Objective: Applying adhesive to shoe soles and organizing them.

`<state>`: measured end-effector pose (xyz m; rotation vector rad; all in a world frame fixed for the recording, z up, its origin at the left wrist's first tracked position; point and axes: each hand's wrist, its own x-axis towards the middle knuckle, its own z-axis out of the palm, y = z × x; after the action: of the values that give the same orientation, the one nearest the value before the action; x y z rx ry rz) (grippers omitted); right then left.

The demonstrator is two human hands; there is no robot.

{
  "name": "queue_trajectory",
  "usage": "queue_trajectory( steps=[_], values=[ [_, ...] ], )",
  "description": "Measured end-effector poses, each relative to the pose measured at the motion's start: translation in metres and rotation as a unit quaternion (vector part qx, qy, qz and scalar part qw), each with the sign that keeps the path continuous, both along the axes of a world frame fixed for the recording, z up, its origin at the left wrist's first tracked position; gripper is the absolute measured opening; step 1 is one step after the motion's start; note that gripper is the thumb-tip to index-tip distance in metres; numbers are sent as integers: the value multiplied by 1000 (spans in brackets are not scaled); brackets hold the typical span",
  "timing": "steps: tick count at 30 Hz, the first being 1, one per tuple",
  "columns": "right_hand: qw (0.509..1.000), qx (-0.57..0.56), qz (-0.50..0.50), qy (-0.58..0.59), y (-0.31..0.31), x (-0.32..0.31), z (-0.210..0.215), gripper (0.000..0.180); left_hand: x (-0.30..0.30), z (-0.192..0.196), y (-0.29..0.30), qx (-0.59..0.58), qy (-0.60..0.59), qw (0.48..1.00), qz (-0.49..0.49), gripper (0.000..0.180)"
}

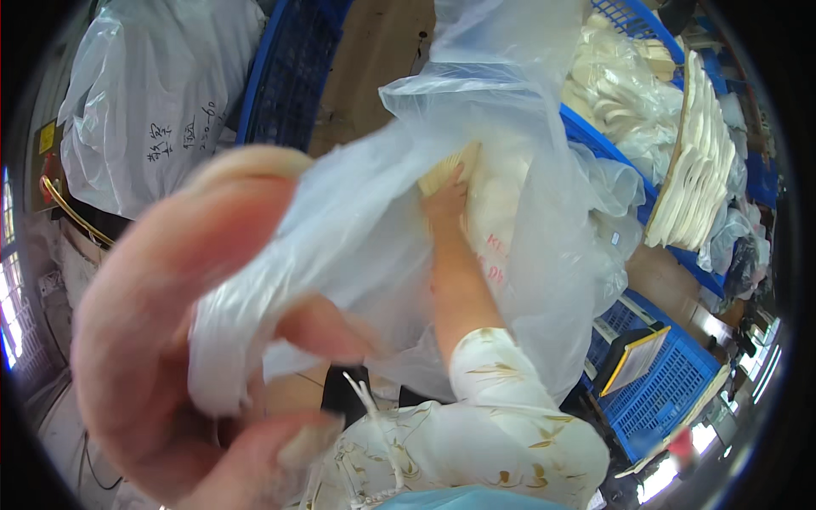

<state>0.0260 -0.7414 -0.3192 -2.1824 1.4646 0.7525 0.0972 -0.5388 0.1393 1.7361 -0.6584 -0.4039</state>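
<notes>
Your left hand, huge and blurred in the lower left of the frame, has its grip clamped on the bunched edge of a clear plastic bag that fills the centre. Your right hand reaches inside the bag at centre, fingers closed on a stack of cream flat pieces, with blue crates at right

A large clear plastic bag with red lettering fills the centre. A second full, translucent bag with dark handwriting sits upper left. A small yellow label hangs at the far left edge.
</notes>
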Motion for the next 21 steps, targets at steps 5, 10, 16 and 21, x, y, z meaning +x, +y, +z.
queue_trajectory(
  steps=[5, 10, 16, 21],
  values=[
    [956, 106, -22, -273, -74, -29, 15, 106, 1, -34, -40, 24, 10, 999, 30, 43],
    [962, 196, -4, -193, -112, -20, 97, 104, -20, -20, -81, 75, -134, 985, 77, 40],
    [947, 240, 3, -213, -161, -46, 189, 102, -125, -24, -64, 8, -205, 974, 96, 67],
    [935, 271, -14, -230, -185, -114, 246, 101, -175, -96, -79, 337, 44, 892, -299, 44]
  ],
)
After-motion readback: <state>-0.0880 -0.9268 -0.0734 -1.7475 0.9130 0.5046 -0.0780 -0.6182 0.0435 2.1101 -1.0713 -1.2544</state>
